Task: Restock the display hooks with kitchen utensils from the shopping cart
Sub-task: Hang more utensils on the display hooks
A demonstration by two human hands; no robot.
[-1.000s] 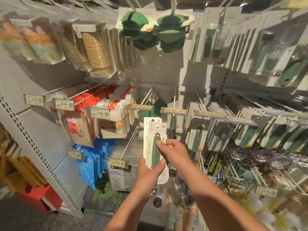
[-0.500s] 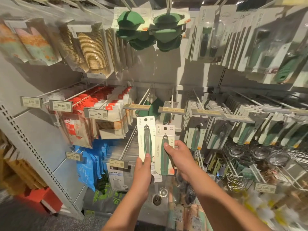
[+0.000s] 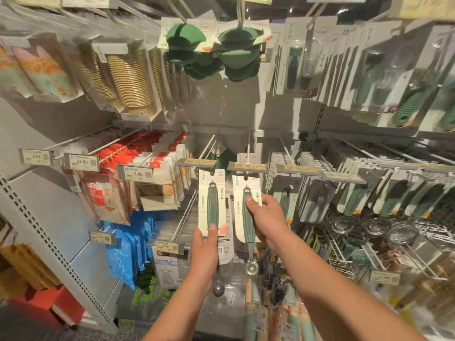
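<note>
2 carded scoops (image 3: pixel 212 205) (image 3: pixel 247 210) in hands (image 3: pixel 205 249) (image 3: pixel 267 219)

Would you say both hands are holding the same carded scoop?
No, the left hand holds one carded scoop and the right hand grips a second one beside it.

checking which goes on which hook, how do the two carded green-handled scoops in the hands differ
The left hand pinches its white-carded green-handled scoop at the card's bottom edge; the right hand grips its white-carded green-handled scoop around the middle. The left card sits higher, below the left hook's label; the right card sits lower, under the next label. The right scoop's metal bowl shows plainly; the left's hangs behind the wrist. Both look the same product.
</note>
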